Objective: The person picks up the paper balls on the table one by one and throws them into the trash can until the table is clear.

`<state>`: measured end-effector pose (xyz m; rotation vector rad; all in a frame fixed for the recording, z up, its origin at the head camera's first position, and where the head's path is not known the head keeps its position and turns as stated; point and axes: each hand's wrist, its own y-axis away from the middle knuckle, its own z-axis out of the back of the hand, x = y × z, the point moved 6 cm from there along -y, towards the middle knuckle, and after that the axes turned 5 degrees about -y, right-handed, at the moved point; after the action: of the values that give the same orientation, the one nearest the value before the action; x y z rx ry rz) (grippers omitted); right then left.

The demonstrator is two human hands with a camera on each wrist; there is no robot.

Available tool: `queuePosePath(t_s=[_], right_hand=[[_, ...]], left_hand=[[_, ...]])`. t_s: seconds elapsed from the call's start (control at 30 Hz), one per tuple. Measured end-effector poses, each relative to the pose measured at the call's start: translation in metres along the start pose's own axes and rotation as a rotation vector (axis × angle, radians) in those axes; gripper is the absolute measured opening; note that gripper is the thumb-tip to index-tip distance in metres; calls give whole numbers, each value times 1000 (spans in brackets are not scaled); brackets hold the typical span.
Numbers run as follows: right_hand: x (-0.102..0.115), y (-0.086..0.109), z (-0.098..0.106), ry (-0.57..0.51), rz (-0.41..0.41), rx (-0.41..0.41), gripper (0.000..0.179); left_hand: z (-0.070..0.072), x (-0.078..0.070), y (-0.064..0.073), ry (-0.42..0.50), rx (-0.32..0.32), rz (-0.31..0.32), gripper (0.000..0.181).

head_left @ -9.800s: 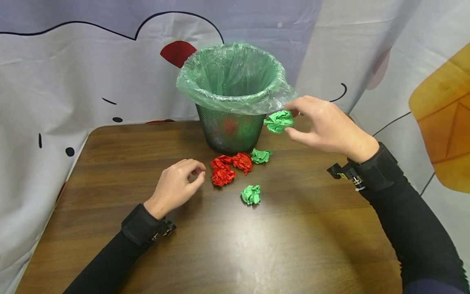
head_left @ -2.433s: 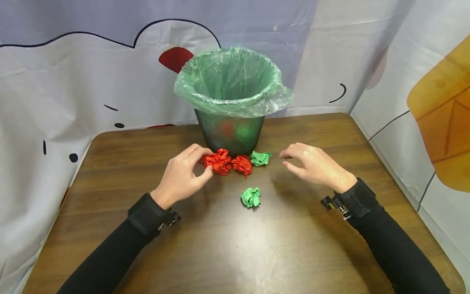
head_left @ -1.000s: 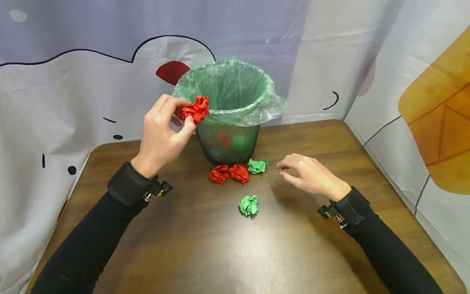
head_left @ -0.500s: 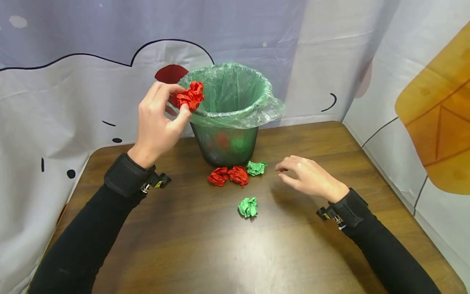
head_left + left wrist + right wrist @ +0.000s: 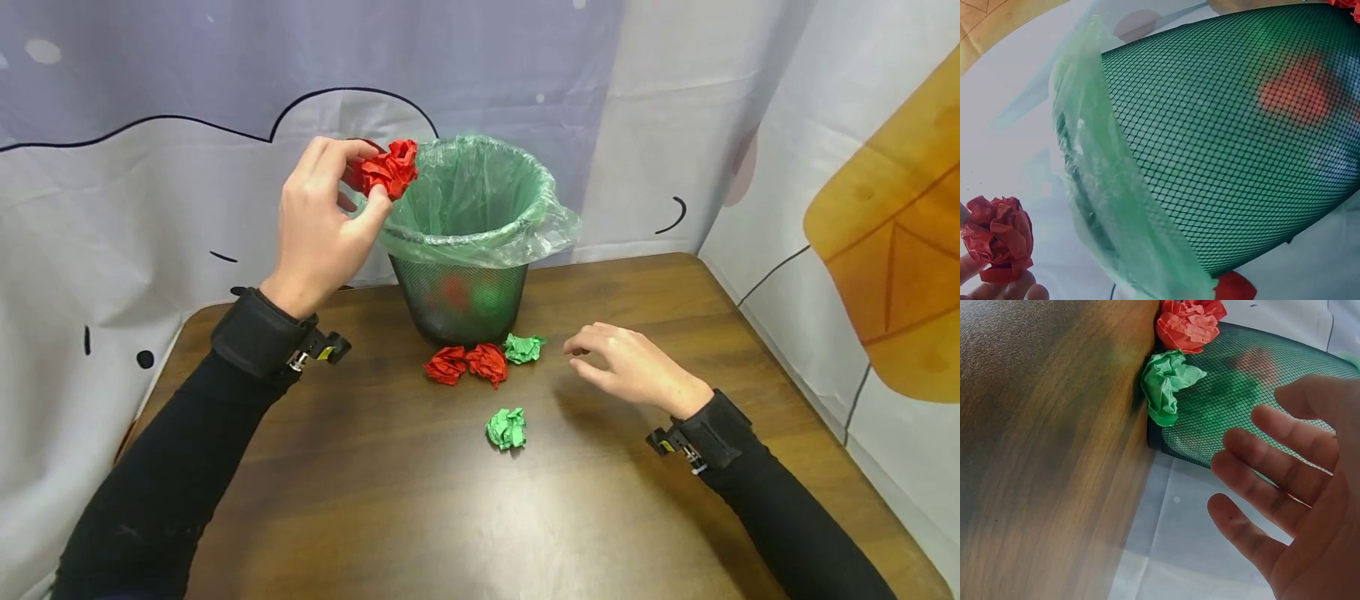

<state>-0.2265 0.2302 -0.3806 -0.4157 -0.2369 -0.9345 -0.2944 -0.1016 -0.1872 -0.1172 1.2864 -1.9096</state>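
My left hand (image 5: 322,221) pinches a crumpled red paper ball (image 5: 392,169) between thumb and fingers, raised at the left rim of the bin. In the left wrist view that red paper ball (image 5: 999,237) shows beyond the mouth of the green bag. The black mesh waste bin (image 5: 461,300) stands upright, lined with a green plastic bag (image 5: 480,187) folded over its rim. My right hand (image 5: 633,367) hovers over the table right of the bin, fingers loosely bent and holding nothing. Nearest to it lies a green paper ball (image 5: 523,348), also seen as a green paper ball (image 5: 1168,386) in the right wrist view.
Two red paper balls, one left (image 5: 446,365) and one right (image 5: 488,364), lie against the bin's foot. Another green paper ball (image 5: 507,428) sits nearer the front. Red and green shapes show through the mesh. A printed curtain (image 5: 187,200) hangs behind the wooden table (image 5: 360,500).
My left hand has taken one red paper ball from the group by the bin and lifted it to the rim, rising slightly further lately. Earlier, my right hand let go of a green paper ball.
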Motion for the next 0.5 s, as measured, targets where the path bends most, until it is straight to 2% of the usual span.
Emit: queuePosePath(t_s=[0.33, 0.5], right_hand=[[0, 1, -1, 5, 6, -5, 19], [-1, 0, -3, 2, 3, -1, 19]], left_hand=[[0, -5, -18, -39, 29, -18, 32], [-2, -8, -26, -67, 64, -26, 34]])
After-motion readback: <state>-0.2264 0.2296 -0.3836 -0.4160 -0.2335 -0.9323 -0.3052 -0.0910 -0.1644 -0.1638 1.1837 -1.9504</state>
